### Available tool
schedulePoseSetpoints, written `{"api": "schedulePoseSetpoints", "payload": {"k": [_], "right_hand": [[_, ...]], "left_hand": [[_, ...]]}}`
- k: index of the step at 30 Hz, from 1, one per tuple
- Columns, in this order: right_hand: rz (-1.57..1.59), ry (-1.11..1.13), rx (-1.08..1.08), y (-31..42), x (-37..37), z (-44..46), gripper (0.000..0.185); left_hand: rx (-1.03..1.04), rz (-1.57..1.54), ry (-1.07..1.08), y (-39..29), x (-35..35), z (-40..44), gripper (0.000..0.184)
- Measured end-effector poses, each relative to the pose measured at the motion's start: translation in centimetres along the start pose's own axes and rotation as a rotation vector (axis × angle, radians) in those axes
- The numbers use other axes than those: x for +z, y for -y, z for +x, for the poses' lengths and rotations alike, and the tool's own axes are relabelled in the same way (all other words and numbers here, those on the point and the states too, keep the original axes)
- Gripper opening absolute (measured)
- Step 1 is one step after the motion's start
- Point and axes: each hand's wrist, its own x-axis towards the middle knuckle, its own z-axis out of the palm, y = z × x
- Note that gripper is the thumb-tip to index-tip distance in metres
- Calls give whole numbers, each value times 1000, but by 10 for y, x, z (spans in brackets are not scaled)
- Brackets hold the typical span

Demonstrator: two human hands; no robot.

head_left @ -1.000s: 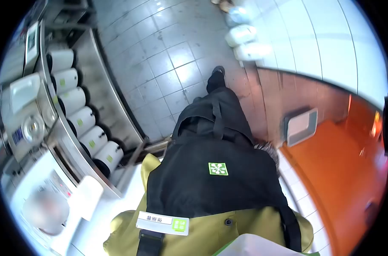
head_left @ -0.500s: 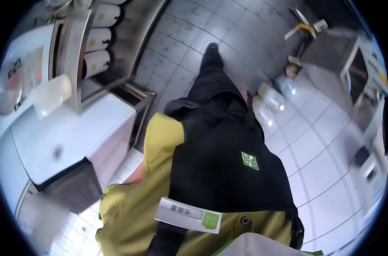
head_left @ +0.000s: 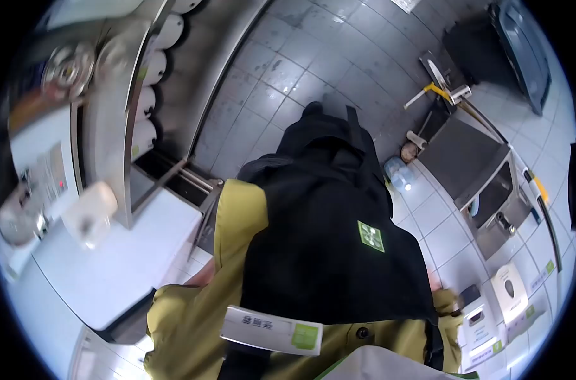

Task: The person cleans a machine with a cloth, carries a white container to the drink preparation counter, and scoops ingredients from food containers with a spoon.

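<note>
Neither of my hands shows. On the left, a strip of bare forearm (head_left: 202, 275) sticks out past the olive sleeve (head_left: 240, 212); the hand beyond it is hidden. At the right edge of the black apron (head_left: 332, 266), a small blurred patch of skin (head_left: 435, 280) shows above the other sleeve (head_left: 449, 310), with no fingers to make out. A white name tag (head_left: 272, 329) hangs on the olive shirt. Nothing held can be seen.
A white counter (head_left: 117, 253) and a metal shelf with white cylinders (head_left: 143, 136) stand left. To the right are a metal sink unit (head_left: 462, 158), a clear bottle (head_left: 399, 174), white dispensers (head_left: 510, 292) and a dark bin (head_left: 475, 47). Grey tiles (head_left: 256, 95) cover the floor.
The view has turned rightward: the orange surface has left it, and the sink unit, bin and dispensers have come in. A patch of skin now shows at the apron's right edge.
</note>
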Motion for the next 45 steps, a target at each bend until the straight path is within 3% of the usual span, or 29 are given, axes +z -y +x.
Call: {"api": "schedulePoseSetpoints", "payload": {"k": [1, 3, 5, 7, 9, 11, 13, 15, 19, 23, 25, 27, 28, 31, 33, 35, 36, 37, 38, 39, 40, 41, 43, 45], "right_hand": [[-178, -44, 85, -9, -46, -14, 10], [-100, -491, -51, 25, -147, -17, 10], [498, -646, -672, 97, -217, 15, 9], [522, -413, -1060, 135, -241, 66, 12], [322, -177, -931, 151, -280, 105, 25], [257, -141, -851, 145, -326, 127, 34], [139, -286, -1005, 130, -361, 142, 26], [9, -282, -1070, 115, -405, 158, 20], [-149, -671, -1154, 58, -472, 139, 13], [69, -582, -938, -34, -505, 108, 15], [275, -642, -830, -72, -507, 99, 15], [441, -495, -900, -103, -515, 78, 13], [529, -397, -945, -110, -520, 69, 14], [636, -119, -856, -117, -543, 58, 16], [593, 42, -626, -114, -568, 69, 18], [400, 90, -220, -109, -613, 92, 19], [307, 37, 6, -110, -647, 104, 20], [371, -269, 160, -112, -688, 116, 20], [495, -701, 103, -116, -727, 132, 22], [642, -1141, -161, -107, -775, 153, 21], [747, -1127, -337, -81, -833, 159, 20], [712, -1004, -509, -68, -871, 178, 20], [715, -592, -872, -37, -926, 219, 24], [473, -367, -987, -29, -951, 271, 26]], "left_hand": [[7, 28, 0, -18, -14, 2, 8], [40, 73, -3, -63, -39, 8, 7], [87, 116, -16, -111, -60, 9, 7], [138, 145, -36, -167, -73, 9, 7], [196, 180, -63, -229, -84, 4, 6], [257, 230, -90, -296, -94, -5, 6], [334, 291, -121, -366, -105, -20, 6], [420, 390, -154, -436, -118, -39, 6], [692, 703, -307, -578, -145, -87, 5], [1112, 918, -580, -744, -175, -157, 5], [1356, 846, -606, -829, -180, -187, 18], [1752, 861, -543, -901, -172, -186, 18], [1846, 990, -538, -935, -163, -183, 7], [2114, 1147, -479, -1021, -139, -177, 8], [2248, 1081, -450, -1062, -136, -180, 8], [2355, 1063, -477, -1095, -142, -176, 12], [2367, 1039, -504, -1110, -150, -172, 23], [2396, 919, -444, -1124, -162, -172, 25], [2415, 797, -390, -1139, -174, -171, 28], [2423, 676, -340, -1156, -186, -169, 31], [2552, 570, -206, -1172, -197, -166, 16], [2409, 624, 282, -1179, -206, -160, 20], [2344, 543, 420, -1199, -225, -161, 24], [2093, 463, 532, -1223, -263, -176, 23]]}}
